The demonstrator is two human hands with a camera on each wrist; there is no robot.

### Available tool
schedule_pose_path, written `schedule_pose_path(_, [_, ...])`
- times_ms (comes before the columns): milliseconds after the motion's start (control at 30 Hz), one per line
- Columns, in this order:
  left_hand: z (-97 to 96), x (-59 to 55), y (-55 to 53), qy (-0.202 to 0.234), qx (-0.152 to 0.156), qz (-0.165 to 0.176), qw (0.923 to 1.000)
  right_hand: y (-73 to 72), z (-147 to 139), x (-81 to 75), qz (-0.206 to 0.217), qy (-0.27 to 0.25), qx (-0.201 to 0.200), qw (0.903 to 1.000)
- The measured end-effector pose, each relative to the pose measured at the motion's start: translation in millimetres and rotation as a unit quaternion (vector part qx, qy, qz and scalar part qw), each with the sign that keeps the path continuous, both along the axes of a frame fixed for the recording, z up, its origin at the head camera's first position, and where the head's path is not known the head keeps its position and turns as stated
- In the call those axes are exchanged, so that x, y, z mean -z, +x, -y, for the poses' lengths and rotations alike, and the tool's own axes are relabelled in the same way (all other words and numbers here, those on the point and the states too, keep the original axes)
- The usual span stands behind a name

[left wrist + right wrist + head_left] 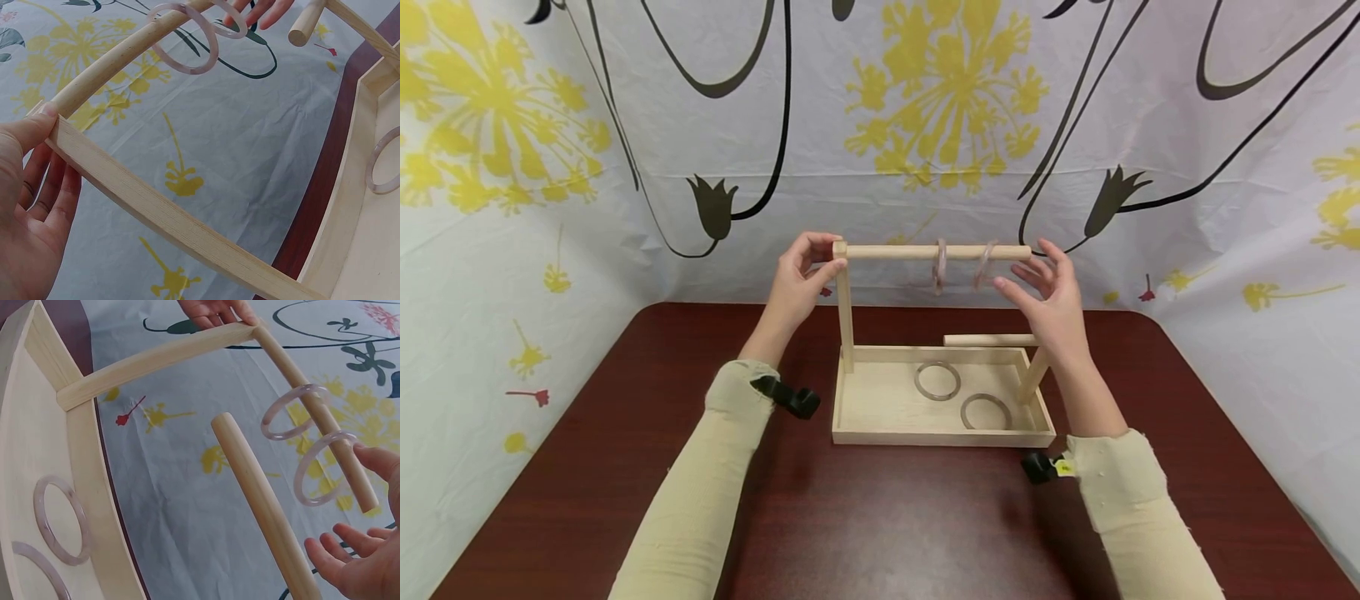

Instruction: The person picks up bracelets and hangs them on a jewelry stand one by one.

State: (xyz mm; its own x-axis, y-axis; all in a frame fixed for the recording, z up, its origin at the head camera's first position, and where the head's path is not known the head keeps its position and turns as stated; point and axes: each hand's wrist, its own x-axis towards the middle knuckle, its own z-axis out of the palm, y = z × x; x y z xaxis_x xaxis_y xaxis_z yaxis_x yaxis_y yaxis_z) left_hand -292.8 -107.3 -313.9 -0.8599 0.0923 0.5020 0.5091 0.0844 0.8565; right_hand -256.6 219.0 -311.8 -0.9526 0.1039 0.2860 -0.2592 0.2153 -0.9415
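The top of the left post (845, 312) of a wooden stand (940, 438) is pinched between the thumb and fingers of the left hand (797, 279). The right hand (1051, 304) is held loosely spread near the right end of the upper rod (887, 251), with nothing grasped; whether the right hanging ring (984, 262) is touched cannot be told. Another ring (941, 268) is hung to its left. Two more rings (937, 399) are laid in the tray below, on the dark table (887, 525).
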Motion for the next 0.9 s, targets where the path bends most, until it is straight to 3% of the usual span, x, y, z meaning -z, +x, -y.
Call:
schedule_pose_path(567, [1.2, 2.1, -1.5, -0.004, -0.003, 0.001, 1.0, 5.7, -19, 4.7, -0.058, 0.034, 0.008, 0.9977])
schedule_pose_path(900, [0.9, 1.4, -2.0, -0.002, -0.001, 0.003, 1.0, 9.1, -30, 10.3, -0.067, 0.057, -0.008, 0.9961])
